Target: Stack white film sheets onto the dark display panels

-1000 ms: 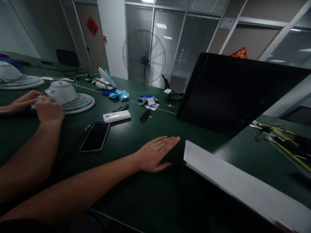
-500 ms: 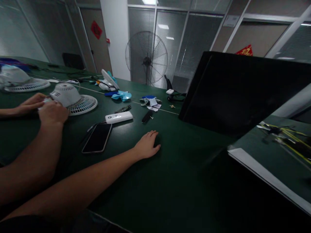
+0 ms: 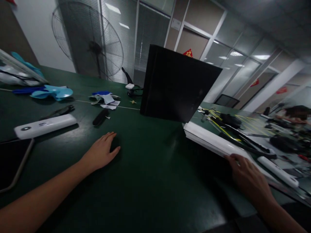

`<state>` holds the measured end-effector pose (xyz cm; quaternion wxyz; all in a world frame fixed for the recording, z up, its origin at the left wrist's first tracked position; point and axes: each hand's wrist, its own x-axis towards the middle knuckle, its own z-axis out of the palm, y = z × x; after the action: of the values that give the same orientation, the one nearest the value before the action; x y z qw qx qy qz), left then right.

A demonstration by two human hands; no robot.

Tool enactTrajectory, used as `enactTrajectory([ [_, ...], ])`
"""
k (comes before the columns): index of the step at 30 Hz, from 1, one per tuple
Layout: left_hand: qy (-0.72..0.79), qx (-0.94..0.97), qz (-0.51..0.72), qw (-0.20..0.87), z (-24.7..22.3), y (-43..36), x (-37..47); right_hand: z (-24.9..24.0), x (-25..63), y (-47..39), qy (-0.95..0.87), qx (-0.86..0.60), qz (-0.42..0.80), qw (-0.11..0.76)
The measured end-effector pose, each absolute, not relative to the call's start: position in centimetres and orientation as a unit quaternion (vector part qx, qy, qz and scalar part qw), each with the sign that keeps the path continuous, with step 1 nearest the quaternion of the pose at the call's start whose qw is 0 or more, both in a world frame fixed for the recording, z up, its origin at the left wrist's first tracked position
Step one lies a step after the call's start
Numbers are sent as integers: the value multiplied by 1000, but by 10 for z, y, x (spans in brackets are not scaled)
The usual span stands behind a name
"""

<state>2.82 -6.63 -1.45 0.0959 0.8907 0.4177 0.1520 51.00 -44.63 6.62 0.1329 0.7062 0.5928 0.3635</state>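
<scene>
My left hand [image 3: 100, 151] rests on the dark green table [image 3: 145, 181], fingers and thumb apart, holding nothing. Beyond it lies a small black object [image 3: 100, 117]. My right hand [image 3: 249, 176] is at the right, touching the edge of a long white box-like piece [image 3: 216, 139]; its fingers are partly bent and blurred, and whether they grip it is unclear. Between and beyond my hands a large black panel [image 3: 179, 84] stands upright, tilted, at the far end of the white piece.
At the left lie a white power bank [image 3: 46, 126], a phone [image 3: 14, 161] and light blue fan blades [image 3: 54, 92]. Papers [image 3: 109, 100] and a small key [image 3: 133, 102] lie farther back. Yellow-striped cables and black gear [image 3: 230, 121] cover the right side, where a person [image 3: 295, 113] sits.
The view has swung right, so things shift left in the picture. My right hand has come into view at the white piece. The other person's hands and the white fan parts beside them have left view.
</scene>
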Motion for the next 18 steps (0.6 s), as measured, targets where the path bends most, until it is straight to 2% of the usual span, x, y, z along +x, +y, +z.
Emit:
enactTrajectory([
  [10, 414, 895, 144, 87, -12, -67, 28, 96, 541, -451, 585, 721, 361, 89],
  [18, 413, 895, 144, 87, -20, -64, 28, 152, 540, -461, 548, 743, 381, 51],
])
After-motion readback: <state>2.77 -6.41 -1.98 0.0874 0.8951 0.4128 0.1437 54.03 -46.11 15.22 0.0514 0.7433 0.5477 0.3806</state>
